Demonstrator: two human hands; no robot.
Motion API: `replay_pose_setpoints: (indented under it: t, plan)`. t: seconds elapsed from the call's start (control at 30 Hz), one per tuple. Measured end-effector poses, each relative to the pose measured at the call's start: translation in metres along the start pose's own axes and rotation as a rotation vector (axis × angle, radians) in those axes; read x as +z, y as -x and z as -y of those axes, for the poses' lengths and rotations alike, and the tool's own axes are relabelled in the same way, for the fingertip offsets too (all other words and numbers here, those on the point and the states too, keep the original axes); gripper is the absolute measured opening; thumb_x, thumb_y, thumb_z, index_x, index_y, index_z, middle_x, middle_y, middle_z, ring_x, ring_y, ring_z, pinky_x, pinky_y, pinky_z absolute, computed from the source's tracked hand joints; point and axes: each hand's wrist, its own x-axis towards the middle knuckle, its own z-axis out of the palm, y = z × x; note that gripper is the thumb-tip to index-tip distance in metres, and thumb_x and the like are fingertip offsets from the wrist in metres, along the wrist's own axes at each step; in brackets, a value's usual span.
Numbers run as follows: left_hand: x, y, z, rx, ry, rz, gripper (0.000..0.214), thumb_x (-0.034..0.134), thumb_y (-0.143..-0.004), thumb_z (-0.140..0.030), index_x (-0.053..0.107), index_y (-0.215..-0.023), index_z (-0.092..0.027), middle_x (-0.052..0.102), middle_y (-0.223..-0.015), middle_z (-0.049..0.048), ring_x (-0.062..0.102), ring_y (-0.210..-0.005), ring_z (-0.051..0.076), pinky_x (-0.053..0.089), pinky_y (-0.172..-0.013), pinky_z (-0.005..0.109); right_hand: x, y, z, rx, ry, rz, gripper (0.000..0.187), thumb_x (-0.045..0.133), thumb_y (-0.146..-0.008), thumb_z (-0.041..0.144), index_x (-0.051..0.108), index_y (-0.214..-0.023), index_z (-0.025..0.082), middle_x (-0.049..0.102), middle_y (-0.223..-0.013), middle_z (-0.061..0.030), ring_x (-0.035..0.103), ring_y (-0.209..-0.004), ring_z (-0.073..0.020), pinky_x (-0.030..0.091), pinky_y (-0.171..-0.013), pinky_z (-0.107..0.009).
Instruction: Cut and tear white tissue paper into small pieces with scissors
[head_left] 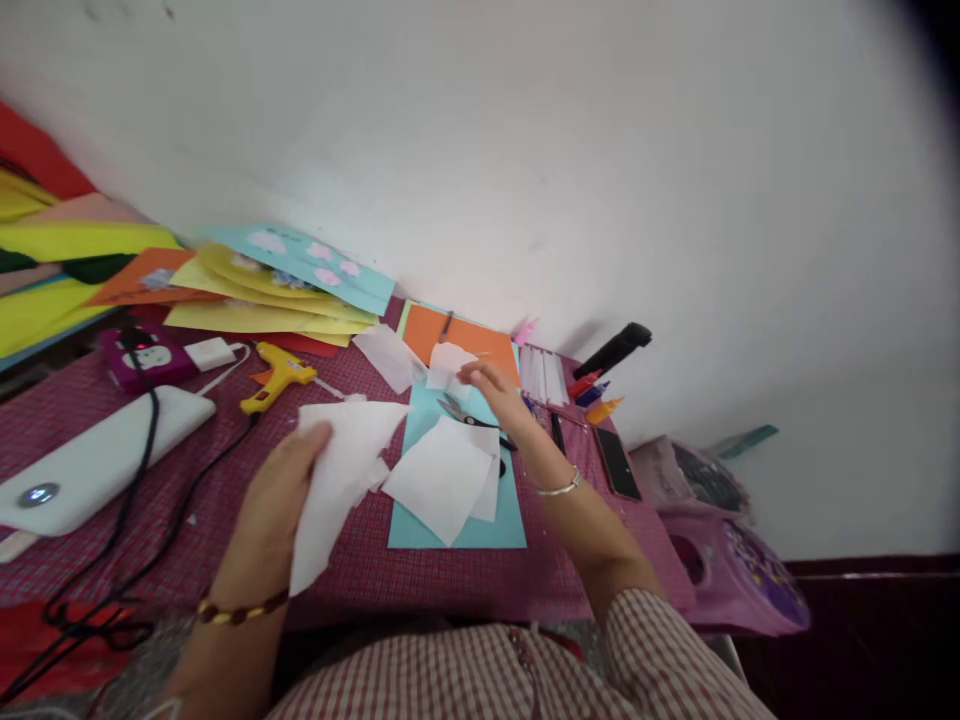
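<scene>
My left hand (271, 510) grips a sheet of white paper (337, 470) by its left edge and holds it above the checked red tablecloth (375, 570). My right hand (499, 395) reaches forward over a light blue sheet (495, 525), its fingers pinched on a small white paper piece (448, 366). Scissors (465, 413) lie on the blue sheet just beside that hand. More white paper sheets (442, 480) rest on the blue sheet.
An orange sheet (457, 335) lies beyond. A yellow glue gun (277, 377), a white device (97, 455) with black cables, stacked coloured papers (247, 290), a phone (616, 463), glue sticks (544, 375), markers and a pink bag (735, 570) surround the work area.
</scene>
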Motion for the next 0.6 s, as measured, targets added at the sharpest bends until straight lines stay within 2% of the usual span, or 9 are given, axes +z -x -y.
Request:
replay_pose_setpoints:
  t: [0.03, 0.1, 0.13, 0.17, 0.23, 0.3, 0.4, 0.5, 0.6]
  plan:
    - [0.018, 0.006, 0.004, -0.078, 0.006, 0.033, 0.028, 0.079, -0.067, -0.030, 0.067, -0.088, -0.015, 0.067, -0.058, 0.0023, 0.068, -0.060, 0.021, 0.055, -0.054, 0.028, 0.003, 0.020, 0.005, 0.002, -0.070, 0.094, 0.044, 0.055, -0.086, 0.057, 0.063, -0.103, 0.017, 0.068, -0.102, -0.0094, 0.065, -0.096, -0.0171, 0.050, -0.088, -0.033]
    - [0.053, 0.017, 0.012, -0.105, -0.021, 0.096, 0.027, 0.077, -0.066, -0.031, 0.068, -0.087, -0.017, 0.066, -0.058, 0.0015, 0.067, -0.057, 0.021, 0.054, -0.051, 0.028, 0.005, 0.054, 0.014, 0.020, -0.346, 0.329, 0.062, 0.055, -0.080, 0.070, 0.060, -0.115, 0.019, 0.066, -0.114, -0.0114, 0.063, -0.105, -0.0189, 0.049, -0.090, -0.033]
    - [0.068, 0.021, 0.016, -0.082, -0.055, 0.131, 0.026, 0.076, -0.067, -0.033, 0.068, -0.087, -0.018, 0.066, -0.058, 0.0013, 0.065, -0.056, 0.021, 0.052, -0.049, 0.027, 0.004, 0.067, 0.018, 0.034, -0.419, 0.349, 0.065, 0.059, -0.077, 0.071, 0.059, -0.117, 0.020, 0.065, -0.116, -0.0108, 0.062, -0.106, -0.0191, 0.049, -0.089, -0.033]
    - [0.081, 0.024, 0.019, -0.037, -0.112, 0.178, 0.026, 0.075, -0.068, -0.035, 0.069, -0.087, -0.019, 0.066, -0.059, 0.0012, 0.064, -0.056, 0.020, 0.050, -0.048, 0.026, 0.003, 0.077, 0.021, 0.048, -0.476, 0.340, 0.065, 0.066, -0.072, 0.070, 0.060, -0.113, 0.019, 0.066, -0.109, -0.0082, 0.063, -0.098, -0.0178, 0.050, -0.084, -0.031]
    - [0.100, 0.023, 0.025, 0.116, -0.273, 0.273, 0.026, 0.072, -0.073, -0.039, 0.070, -0.088, -0.019, 0.065, -0.063, 0.0008, 0.061, -0.057, 0.017, 0.047, -0.049, 0.024, -0.003, 0.088, 0.023, 0.095, -0.511, 0.264, 0.057, 0.076, -0.066, 0.063, 0.061, -0.098, 0.018, 0.064, -0.086, -0.0015, 0.059, -0.075, -0.0132, 0.048, -0.069, -0.026]
    - [0.113, 0.016, 0.030, 0.323, -0.435, 0.327, 0.024, 0.070, -0.077, -0.040, 0.071, -0.086, -0.018, 0.063, -0.065, 0.0000, 0.056, -0.059, 0.014, 0.043, -0.051, 0.021, -0.010, 0.090, 0.020, 0.116, -0.486, 0.126, 0.047, 0.078, -0.066, 0.057, 0.057, -0.083, 0.018, 0.054, -0.068, 0.0040, 0.049, -0.058, -0.0088, 0.040, -0.056, -0.022]
    - [0.122, 0.000, 0.041, 0.549, -0.556, 0.295, 0.021, 0.068, -0.079, -0.037, 0.070, -0.077, -0.016, 0.057, -0.063, -0.0013, 0.047, -0.058, 0.011, 0.036, -0.051, 0.019, -0.017, 0.086, 0.008, 0.091, -0.443, -0.116, 0.044, 0.075, -0.067, 0.056, 0.051, -0.074, 0.020, 0.047, -0.060, 0.0064, 0.040, -0.051, -0.0074, 0.033, -0.049, -0.021]
    - [0.122, -0.013, 0.053, 0.551, -0.564, 0.257, 0.024, 0.065, -0.082, -0.039, 0.069, -0.079, -0.016, 0.053, -0.063, -0.0022, 0.043, -0.057, 0.010, 0.033, -0.049, 0.019, -0.016, 0.084, -0.006, 0.113, -0.449, -0.233, 0.044, 0.071, -0.069, 0.058, 0.048, -0.073, 0.021, 0.042, -0.054, 0.0085, 0.036, -0.046, -0.0072, 0.030, -0.045, -0.021]
    - [0.118, -0.017, 0.063, 0.431, -0.464, 0.244, 0.026, 0.066, -0.082, -0.043, 0.069, -0.084, -0.017, 0.053, -0.062, -0.0035, 0.041, -0.054, 0.009, 0.033, -0.048, 0.018, -0.010, 0.086, -0.015, 0.154, -0.457, -0.246, 0.041, 0.069, -0.070, 0.056, 0.046, -0.072, 0.022, 0.039, -0.051, 0.0096, 0.035, -0.043, -0.0068, 0.029, -0.042, -0.021]
